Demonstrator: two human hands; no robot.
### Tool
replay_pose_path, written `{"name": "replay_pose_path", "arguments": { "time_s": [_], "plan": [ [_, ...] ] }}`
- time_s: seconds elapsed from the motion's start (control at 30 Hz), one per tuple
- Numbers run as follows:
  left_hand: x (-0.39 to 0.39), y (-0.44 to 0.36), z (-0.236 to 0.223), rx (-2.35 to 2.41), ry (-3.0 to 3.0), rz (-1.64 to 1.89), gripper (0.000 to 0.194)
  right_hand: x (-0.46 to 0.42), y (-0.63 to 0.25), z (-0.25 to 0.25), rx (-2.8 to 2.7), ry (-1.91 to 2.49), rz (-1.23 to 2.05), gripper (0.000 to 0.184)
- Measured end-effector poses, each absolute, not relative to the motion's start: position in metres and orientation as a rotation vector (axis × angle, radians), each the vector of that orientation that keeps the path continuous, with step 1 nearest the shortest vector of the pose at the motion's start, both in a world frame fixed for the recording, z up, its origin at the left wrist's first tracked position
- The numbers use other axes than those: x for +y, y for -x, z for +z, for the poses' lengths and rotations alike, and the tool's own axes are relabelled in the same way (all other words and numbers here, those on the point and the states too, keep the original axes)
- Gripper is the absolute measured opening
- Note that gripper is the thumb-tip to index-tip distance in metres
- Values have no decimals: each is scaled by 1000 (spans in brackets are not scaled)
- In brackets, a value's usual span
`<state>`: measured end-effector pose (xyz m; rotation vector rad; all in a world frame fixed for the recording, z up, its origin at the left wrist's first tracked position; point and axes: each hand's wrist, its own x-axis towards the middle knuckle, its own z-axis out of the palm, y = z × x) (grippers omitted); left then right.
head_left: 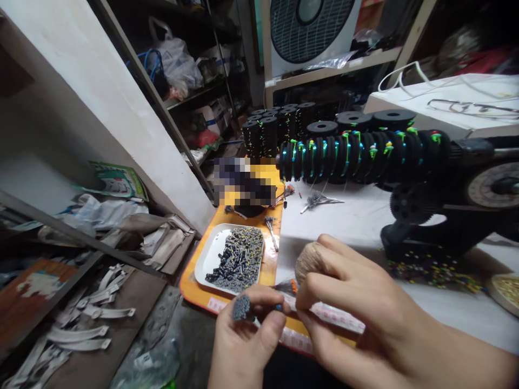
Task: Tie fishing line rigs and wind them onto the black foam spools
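Observation:
My left hand (247,337) is closed round a small bundle of grey rod-shaped parts (242,307), its ends showing above my thumb. My right hand (357,308) pinches something small with an orange tip (292,286) right beside the bundle; what it is I cannot make out. Behind my right hand sits a ball of tan twine (310,260). Both hands hover over the front edge of an orange tray (190,281). On that tray stands a white dish (211,254) with a heap of small dark and grey parts (239,256).
A black winding machine (425,216) carries a row of black spools with coloured ties (357,154). More stacked spools (275,127) stand behind. Loose small beads (433,270) lie under the machine. Cluttered shelves (101,227) run along the left; a fan (308,27) stands at the back.

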<state>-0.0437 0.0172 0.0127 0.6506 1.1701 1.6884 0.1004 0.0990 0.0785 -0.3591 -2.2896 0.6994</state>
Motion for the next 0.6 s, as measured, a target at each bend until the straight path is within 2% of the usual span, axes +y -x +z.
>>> {"name": "replay_pose_path", "arguments": {
  "time_s": [0.6],
  "plan": [
    [16, 44, 16, 1195, -697, 1686, 14, 99, -99, 80, -2319, 364, 680, 21]
  ]
}}
